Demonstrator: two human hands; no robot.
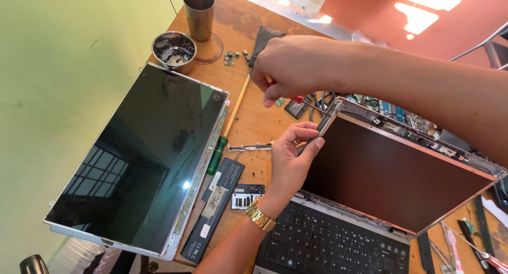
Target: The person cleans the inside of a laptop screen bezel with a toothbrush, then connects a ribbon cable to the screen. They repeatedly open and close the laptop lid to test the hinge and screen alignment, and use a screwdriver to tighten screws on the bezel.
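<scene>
Pinching the laptop lid (391,173) corner, left hand (293,157); right hand (293,65) apparently grips a red-handled screwdriver (296,99).

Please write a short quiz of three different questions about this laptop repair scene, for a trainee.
1. True or false: the left hand pinches the upper left corner of the laptop lid.
2. Which tool is in the right hand? A) red-handled screwdriver B) hammer C) pliers
3. What lies left of the laptop, screen up?

Key: 1 true; 2 A; 3 the detached display panel.
</scene>
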